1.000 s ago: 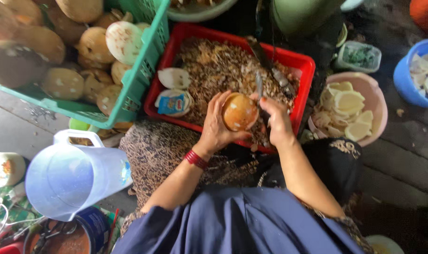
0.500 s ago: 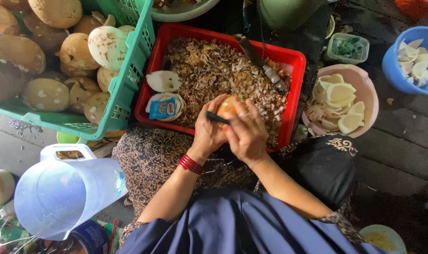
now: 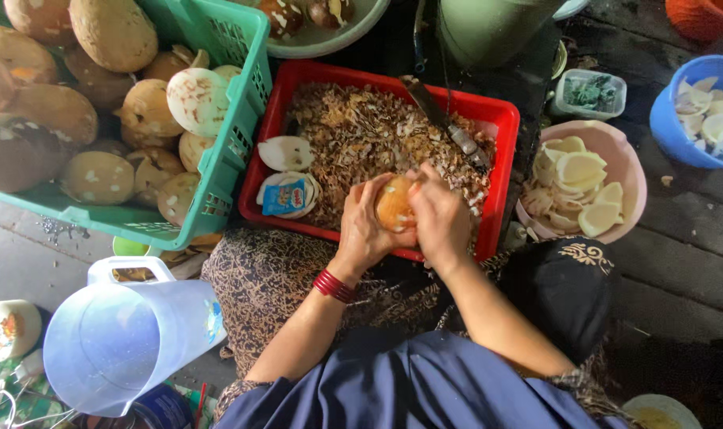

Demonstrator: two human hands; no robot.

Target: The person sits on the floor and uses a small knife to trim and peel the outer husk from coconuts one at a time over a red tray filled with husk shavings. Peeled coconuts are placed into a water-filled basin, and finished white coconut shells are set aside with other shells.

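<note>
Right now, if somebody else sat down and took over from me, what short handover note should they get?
Left hand cups a round brown fruit over the red tray.
Right hand grips the same fruit from the other side; no tool shows in it.
Long knife lies on the shavings in the tray.
Done: cut white pieces fill the pink bowl.
Left: unpeeled fruits wait in the green crate.

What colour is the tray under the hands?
Red; the tray is full of brown peelings, seen clearly in the head view.
</note>
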